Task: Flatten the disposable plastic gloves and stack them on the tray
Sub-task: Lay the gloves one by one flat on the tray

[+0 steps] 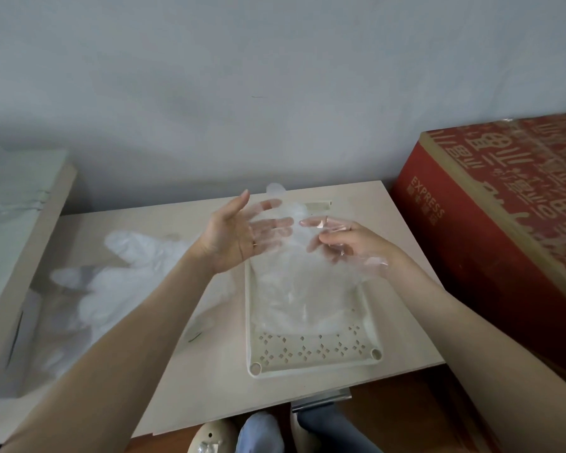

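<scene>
A clear disposable plastic glove (303,253) hangs in the air above the cream perforated tray (314,353). My left hand (242,237) is spread flat, palm up, with its fingers behind the film. My right hand (347,245) pinches the glove's right edge between thumb and fingertips, the film draped over its wrist. Flat clear gloves (304,308) lie stacked inside the tray. A loose pile of crumpled gloves (111,282) lies on the table to the left.
The small pale wooden table (183,380) carries the tray. A big red cardboard box (490,230) stands close on the right. A pale board with plastic wrap (17,204) leans at the left edge. The grey wall is behind, and knees and a shoe show below.
</scene>
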